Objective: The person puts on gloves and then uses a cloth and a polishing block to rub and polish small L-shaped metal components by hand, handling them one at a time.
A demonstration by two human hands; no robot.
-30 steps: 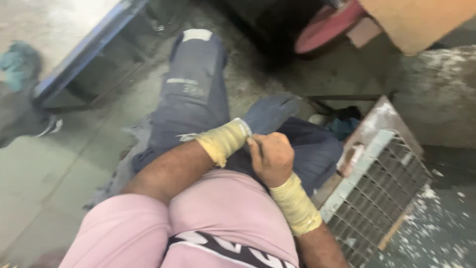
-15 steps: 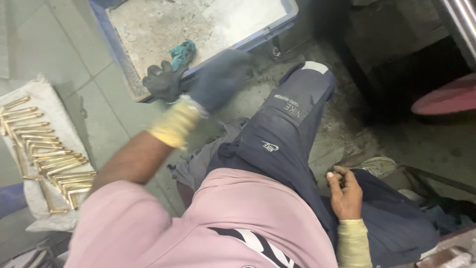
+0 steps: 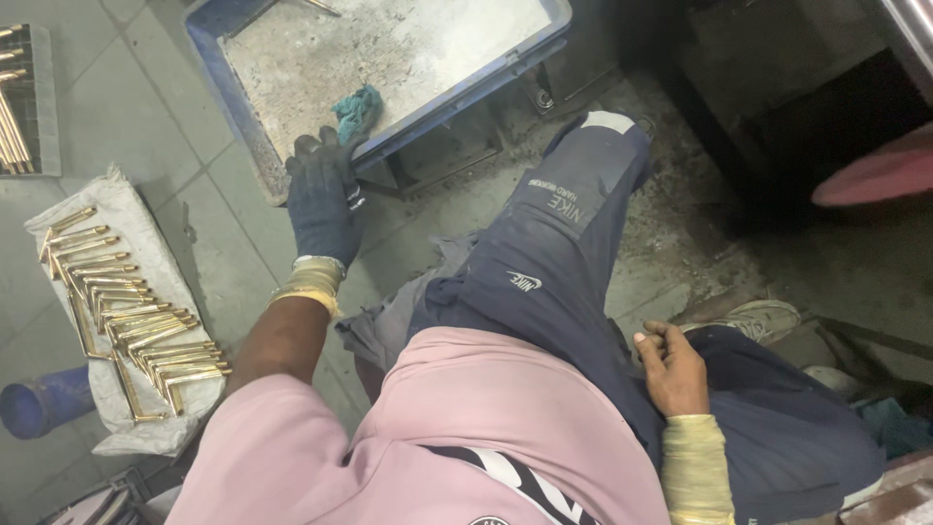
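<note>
Head view: gloved left hand (image 3: 324, 199) grips the blue tray (image 3: 233, 107) rim; tray may tip. Bare right hand (image 3: 673, 367) rests loosely curled, empty.

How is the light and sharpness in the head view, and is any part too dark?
Head view: mostly sharp, lit evenly on the gloved left hand and the brass angle pieces; the top right corner is dark; the bare right hand is dimmer but clear.

Single head view, looking steeply down, close over lap, floor and tray (image 3: 243, 117) ahead
</note>
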